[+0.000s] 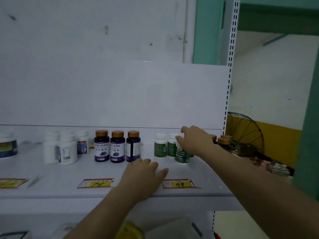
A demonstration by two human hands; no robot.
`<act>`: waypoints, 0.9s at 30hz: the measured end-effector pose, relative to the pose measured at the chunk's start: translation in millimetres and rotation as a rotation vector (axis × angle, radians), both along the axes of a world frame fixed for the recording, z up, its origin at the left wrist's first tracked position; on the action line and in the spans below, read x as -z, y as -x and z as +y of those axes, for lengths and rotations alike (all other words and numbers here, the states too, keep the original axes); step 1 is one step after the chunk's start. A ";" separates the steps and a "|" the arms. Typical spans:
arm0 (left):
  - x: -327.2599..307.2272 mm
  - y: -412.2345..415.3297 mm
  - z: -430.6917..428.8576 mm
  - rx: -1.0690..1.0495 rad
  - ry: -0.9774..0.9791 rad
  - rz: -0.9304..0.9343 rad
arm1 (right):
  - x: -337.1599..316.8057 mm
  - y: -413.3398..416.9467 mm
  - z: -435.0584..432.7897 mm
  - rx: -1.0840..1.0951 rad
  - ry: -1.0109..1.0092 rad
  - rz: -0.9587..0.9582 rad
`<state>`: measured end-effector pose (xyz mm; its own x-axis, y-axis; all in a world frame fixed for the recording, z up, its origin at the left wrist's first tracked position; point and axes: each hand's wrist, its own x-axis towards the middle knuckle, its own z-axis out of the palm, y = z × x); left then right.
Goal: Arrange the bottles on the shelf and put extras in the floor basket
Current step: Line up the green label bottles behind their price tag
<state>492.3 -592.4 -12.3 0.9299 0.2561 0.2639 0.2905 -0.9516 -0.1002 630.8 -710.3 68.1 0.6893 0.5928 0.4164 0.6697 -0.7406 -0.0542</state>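
Standing on a white shelf (69, 171), head view, listed left to right:

- Jar (7, 146) with a dark label, at the far left edge, blurred.
- White bottles (68, 149), a cluster of several, white caps, labels too blurred to read.
- Purple-label bottles (117, 146), three in a row, upright, copper-coloured caps, just beside one another.
- Green-label bottles (160, 145), white caps, upright. Two stand side by side towards the back, and a third stands nearer, its top hidden by the hand.
- Brown bottles (224, 141) with copper caps, at the far right end, partly hidden behind the forearm.

Front of the shelf:
- Price tag marked 78 (95, 183), lying near the purple-label group.
- Price tag marked 99 (179, 184), lying near the green-label group.
- Yellow tag (12, 182) at the left, blurred.

Hands:
- Left hand (145, 173): lies palm down on the shelf between the purple-label and green-label groups, fingers straight and close together, holding nothing.
- Right hand (195, 142): reaches over the green-label bottles, thumb and forefinger apart. The other fingers are hidden, so whether it grips a bottle cannot be told.

Beyond the shelf's right upright: a wire-guarded fan (245, 133) against a yellow and white wall.
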 end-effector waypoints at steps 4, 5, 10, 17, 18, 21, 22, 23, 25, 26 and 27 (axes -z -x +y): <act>1.8 3.6 -8.0 -0.074 0.172 -0.058 | 5.3 -4.4 14.7 0.028 0.040 0.074; 2.4 3.1 -8.7 -0.072 0.192 -0.067 | 5.9 -4.9 16.9 0.024 0.035 0.074; 5.6 -0.6 -5.1 -0.068 0.208 -0.068 | 2.3 -9.1 17.3 0.011 0.001 0.089; -3.0 0.8 -11.9 -0.103 0.179 -0.019 | -9.0 -8.3 10.8 -0.112 -0.085 0.207; -5.3 0.8 -13.4 -0.114 0.194 -0.028 | -14.0 -6.3 8.8 -0.158 -0.096 0.249; -14.4 1.1 -20.6 -0.127 0.220 -0.101 | -29.6 5.3 2.2 -0.296 -0.063 0.298; -17.5 0.3 -22.2 -0.120 0.254 -0.142 | -34.4 10.3 0.3 -0.332 -0.041 0.292; -20.9 -0.2 -23.6 -0.105 0.310 -0.183 | -38.3 14.8 -1.0 -0.366 -0.030 0.294; -25.6 -4.2 -23.2 -0.050 0.496 -0.251 | -42.5 22.5 -3.5 -0.435 -0.031 0.340; -26.8 -6.9 -21.9 -0.013 0.611 -0.268 | -42.9 25.2 -4.8 -0.461 -0.025 0.361; -27.2 -9.5 -20.8 0.020 0.709 -0.272 | -42.6 26.6 -6.3 -0.479 -0.007 0.367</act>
<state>501.8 -613.2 15.0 0.8619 0.4337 0.2628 0.1999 -0.7668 0.6100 604.3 -716.6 110.7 0.4459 0.8709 0.2066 0.8651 -0.3602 -0.3490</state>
